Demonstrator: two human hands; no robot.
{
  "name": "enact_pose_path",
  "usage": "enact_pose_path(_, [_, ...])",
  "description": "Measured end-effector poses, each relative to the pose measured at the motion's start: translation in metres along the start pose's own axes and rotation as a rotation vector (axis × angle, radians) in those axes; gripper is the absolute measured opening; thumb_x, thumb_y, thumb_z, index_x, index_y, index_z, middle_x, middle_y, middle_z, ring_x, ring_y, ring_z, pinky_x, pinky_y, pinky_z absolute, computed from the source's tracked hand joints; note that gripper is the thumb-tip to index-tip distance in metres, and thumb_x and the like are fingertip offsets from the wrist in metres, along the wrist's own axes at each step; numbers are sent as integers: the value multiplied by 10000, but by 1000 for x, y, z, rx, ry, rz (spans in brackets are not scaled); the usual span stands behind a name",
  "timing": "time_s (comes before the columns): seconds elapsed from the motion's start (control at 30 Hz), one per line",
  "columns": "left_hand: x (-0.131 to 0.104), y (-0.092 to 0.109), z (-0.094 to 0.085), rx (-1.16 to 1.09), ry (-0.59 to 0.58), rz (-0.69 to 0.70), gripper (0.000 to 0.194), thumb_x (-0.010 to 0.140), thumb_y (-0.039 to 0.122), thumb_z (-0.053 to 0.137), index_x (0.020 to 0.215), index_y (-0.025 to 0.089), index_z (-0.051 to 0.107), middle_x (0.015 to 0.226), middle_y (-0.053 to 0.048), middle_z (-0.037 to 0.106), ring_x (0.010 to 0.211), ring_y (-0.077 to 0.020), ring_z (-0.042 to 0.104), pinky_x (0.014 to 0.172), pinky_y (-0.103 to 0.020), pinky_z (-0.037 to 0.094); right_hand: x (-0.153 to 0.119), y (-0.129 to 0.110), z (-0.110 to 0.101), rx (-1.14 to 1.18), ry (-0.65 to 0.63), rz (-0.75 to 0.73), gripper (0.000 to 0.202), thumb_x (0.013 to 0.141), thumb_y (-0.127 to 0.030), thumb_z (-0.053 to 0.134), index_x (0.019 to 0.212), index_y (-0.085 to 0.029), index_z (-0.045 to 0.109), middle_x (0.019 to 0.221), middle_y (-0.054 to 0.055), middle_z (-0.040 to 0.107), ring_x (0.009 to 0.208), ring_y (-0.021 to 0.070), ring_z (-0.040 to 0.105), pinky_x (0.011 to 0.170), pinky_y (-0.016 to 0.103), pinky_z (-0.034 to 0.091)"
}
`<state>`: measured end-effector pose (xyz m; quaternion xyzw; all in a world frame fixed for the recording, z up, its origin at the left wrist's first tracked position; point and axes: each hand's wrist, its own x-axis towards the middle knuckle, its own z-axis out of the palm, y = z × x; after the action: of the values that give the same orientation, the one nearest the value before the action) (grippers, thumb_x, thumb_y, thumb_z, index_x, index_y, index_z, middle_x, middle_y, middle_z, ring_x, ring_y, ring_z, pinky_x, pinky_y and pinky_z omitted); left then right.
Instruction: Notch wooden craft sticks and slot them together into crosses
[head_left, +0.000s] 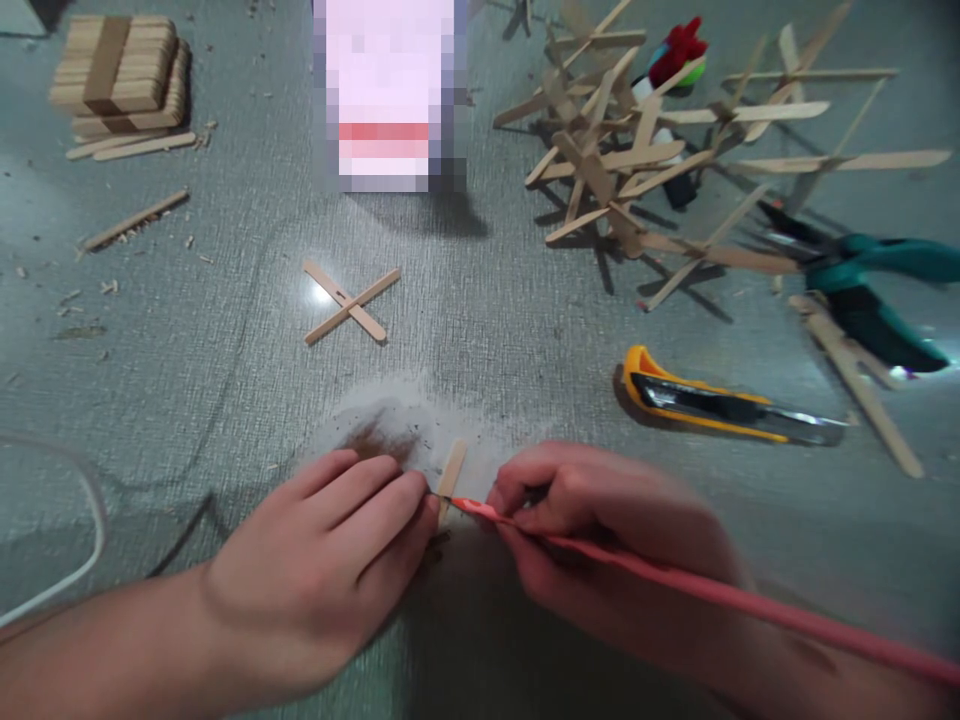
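Near the bottom centre, my left hand [337, 550] is closed, its fingertips pinched at a short wooden craft stick [453, 464] whose lower part is partly hidden. My right hand [600, 530] is closed around a long red pencil [675, 580], gripped close to its tip. That dark point touches or nearly touches the stick beside my left fingertips. Under the fingers lies a whitish patch with a brown smudge [382, 435] on the table. Farther forward, two craft sticks form a flat cross [350, 305], with a small dark mark on one.
Bundled craft sticks [127, 65] lie far left, one loose stick [139, 220] nearer. Right of centre are a yellow utility knife [720, 400], green-handled pliers [862, 270] and a tangle of joined sticks [615, 160]. A blurred-out upright object [386, 90] stands far centre; a white cable [90, 500] curves at left.
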<state>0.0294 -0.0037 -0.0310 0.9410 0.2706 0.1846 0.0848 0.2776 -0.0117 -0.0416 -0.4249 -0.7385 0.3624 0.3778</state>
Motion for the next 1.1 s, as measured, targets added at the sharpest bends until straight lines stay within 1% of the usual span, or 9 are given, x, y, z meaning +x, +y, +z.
enact_pose_path(0.2, [0,0,1,1,-4,-3,180,1071,157,597,1145,96,749,1084,-69,799,974,-255,708,848,-434,608,0,-1,0,-4,-12,9,291,868,-21,636,784,-250,478,749,-52,712,567,82,630,534,214,482])
enact_pose_path(0.37, [-2,-1,3,1,-7,-8,171,1061,150,610,1144,96,750,1078,-66,795,962,-250,703,840,-433,603,2,-1,-4,7,46,39,290,871,-36,670,755,-247,508,737,-53,718,565,80,646,524,204,487])
enact_pose_path(0.53, [-2,0,3,-7,-8,-6,166,1051,156,635,1162,93,740,1097,-69,791,989,-255,694,869,-433,590,4,-2,-4,22,23,34,275,862,-36,670,750,-249,538,740,-46,734,557,86,660,526,204,506])
enact_pose_path(0.6, [-2,0,3,-14,-10,-11,171,1047,162,646,1173,92,736,1108,-71,787,1002,-258,690,880,-436,583,4,-2,-3,42,30,44,272,864,-29,677,762,-252,560,748,-39,740,566,95,669,529,210,516])
enact_pose_path(0.7, [-1,-1,3,-13,0,-12,163,1047,157,642,1169,96,733,1106,-66,785,1004,-252,686,881,-425,574,3,-4,-4,81,25,55,238,868,-29,670,828,-258,620,767,-17,750,612,123,698,558,233,558])
enact_pose_path(0.8, [-1,-1,3,-15,16,-5,155,1052,160,632,1146,88,733,1083,-70,782,985,-251,683,861,-419,568,2,-4,-5,95,2,47,226,876,-28,649,854,-253,644,758,-13,743,619,121,696,565,230,565])
enact_pose_path(0.93, [-3,4,5,-25,33,-34,177,1019,148,678,1161,67,745,1105,-92,788,1006,-271,698,868,-432,568,4,-4,-5,79,25,31,219,877,-39,670,834,-251,632,782,-15,748,624,108,699,574,219,564])
enact_pose_path(1.03, [-5,10,5,6,40,-66,230,998,131,702,1212,67,754,1168,-102,799,1055,-288,721,905,-448,574,6,-3,-4,62,46,18,228,880,-40,672,842,-261,631,804,-9,750,653,125,719,597,244,583])
enact_pose_path(1.1, [-6,12,4,46,42,-80,222,1004,134,698,1210,83,764,1169,-92,810,1041,-285,736,875,-443,575,6,-3,-4,47,60,20,245,884,-35,674,843,-271,623,807,-8,744,660,138,721,593,262,589])
